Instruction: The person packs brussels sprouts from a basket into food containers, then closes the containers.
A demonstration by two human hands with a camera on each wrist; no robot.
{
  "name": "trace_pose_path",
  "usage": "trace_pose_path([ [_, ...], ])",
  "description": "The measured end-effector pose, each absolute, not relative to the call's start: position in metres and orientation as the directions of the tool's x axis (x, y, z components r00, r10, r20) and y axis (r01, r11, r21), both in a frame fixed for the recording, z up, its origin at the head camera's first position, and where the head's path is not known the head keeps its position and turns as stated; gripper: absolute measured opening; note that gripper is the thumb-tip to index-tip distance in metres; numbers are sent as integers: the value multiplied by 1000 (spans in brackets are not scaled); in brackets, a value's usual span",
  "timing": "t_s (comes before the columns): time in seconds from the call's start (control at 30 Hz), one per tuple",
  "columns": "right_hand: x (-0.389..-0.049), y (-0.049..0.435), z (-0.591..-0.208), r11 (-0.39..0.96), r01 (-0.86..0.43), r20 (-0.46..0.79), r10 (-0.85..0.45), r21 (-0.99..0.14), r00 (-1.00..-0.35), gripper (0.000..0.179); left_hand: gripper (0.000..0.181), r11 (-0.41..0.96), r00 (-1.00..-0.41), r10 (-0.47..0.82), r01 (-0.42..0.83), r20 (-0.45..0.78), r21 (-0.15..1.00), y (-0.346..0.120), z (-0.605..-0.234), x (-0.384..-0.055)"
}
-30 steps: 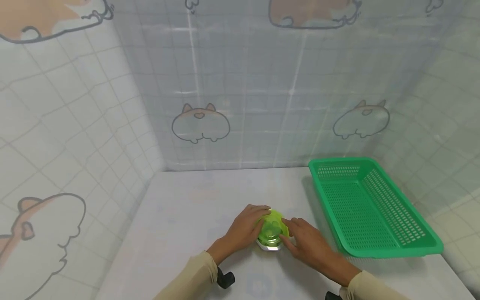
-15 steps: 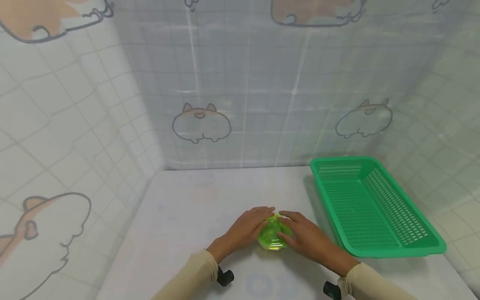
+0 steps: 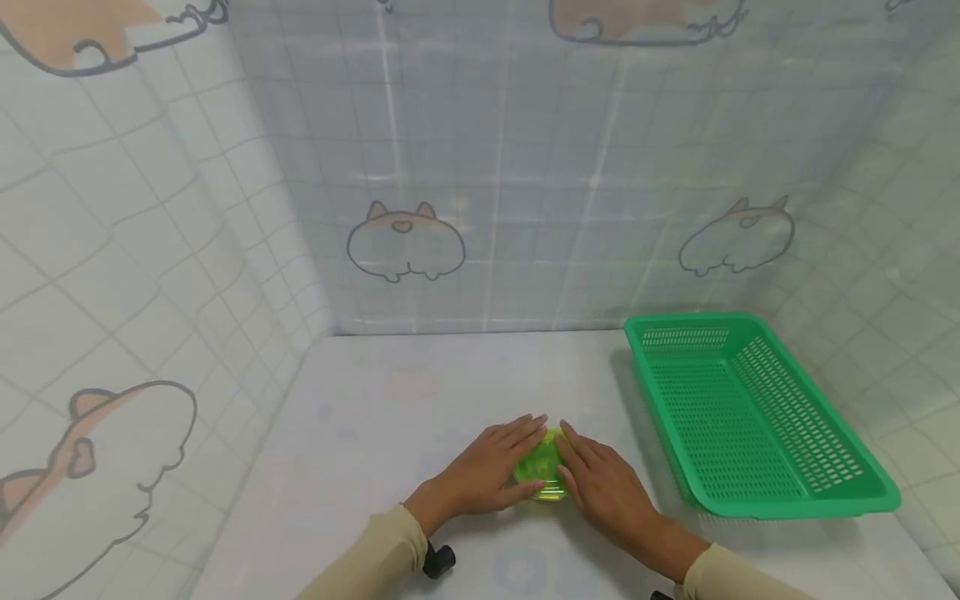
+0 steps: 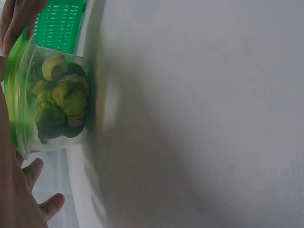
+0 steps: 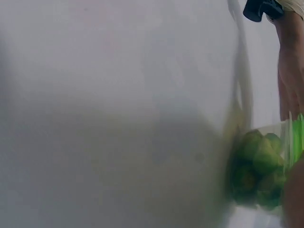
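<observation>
A clear plastic container (image 4: pixel 59 137) with a translucent green lid (image 3: pixel 542 460) stands on the white table. Through its wall several green, leafy round pieces (image 4: pixel 71 97) show, resembling Brussels sprouts. My left hand (image 3: pixel 487 468) lies across the lid's left side with its fingers straight. From the right, my right hand (image 3: pixel 606 487) rests on the lid, its fingers extended too. The fingertips of both hands point forward and almost meet over the far edge. Most of the lid's two sides is covered by the hands.
A green perforated basket (image 3: pixel 757 500) stands on the right of the table, with nothing visible in it. Curtain-like walls (image 3: pixel 480 167) with a grid and cartoon animal print enclose the back and sides. Each sleeved wrist carries a black device (image 3: pixel 438 561).
Both hands have shifted over the lid, from fingers bent at its edges to flatter, straighter fingers lying across it. The container stays in about the same place.
</observation>
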State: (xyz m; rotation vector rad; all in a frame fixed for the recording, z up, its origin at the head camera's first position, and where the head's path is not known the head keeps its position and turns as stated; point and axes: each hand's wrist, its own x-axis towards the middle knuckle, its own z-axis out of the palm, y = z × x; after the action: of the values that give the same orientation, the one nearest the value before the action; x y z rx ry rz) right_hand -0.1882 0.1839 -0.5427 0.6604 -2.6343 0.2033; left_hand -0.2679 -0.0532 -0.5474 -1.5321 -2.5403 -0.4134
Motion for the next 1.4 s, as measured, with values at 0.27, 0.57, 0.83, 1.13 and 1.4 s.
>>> trace_pose_path([
  [0.27, -179, 179, -547, 869, -460, 308, -393, -184, -866, 63, 77, 440, -453, 848, 891, 276, 113, -54, -552, -273],
  [0.57, -173, 174, -543, 877, -423, 165, -393, -229, -904, 68, 74, 419, -453, 851, 891, 267, 176, -56, -554, -271],
  [0.83, -173, 176, -539, 867, -447, 160, -420, -220, -893, 69, 74, 466, -486, 836, 874, 255, 139, -54, -556, -267],
  [1.13, -180, 184, -542, 853, -448, 107, -436, -268, -893, 68, 71, 511, -530, 821, 848, 214, 140, -48, -559, -265],
  [1.4, -188, 180, -551, 861, -445, 154, -419, -248, -895, 65, 69, 493, -522, 818, 853, 242, 171, -52, -559, -269],
])
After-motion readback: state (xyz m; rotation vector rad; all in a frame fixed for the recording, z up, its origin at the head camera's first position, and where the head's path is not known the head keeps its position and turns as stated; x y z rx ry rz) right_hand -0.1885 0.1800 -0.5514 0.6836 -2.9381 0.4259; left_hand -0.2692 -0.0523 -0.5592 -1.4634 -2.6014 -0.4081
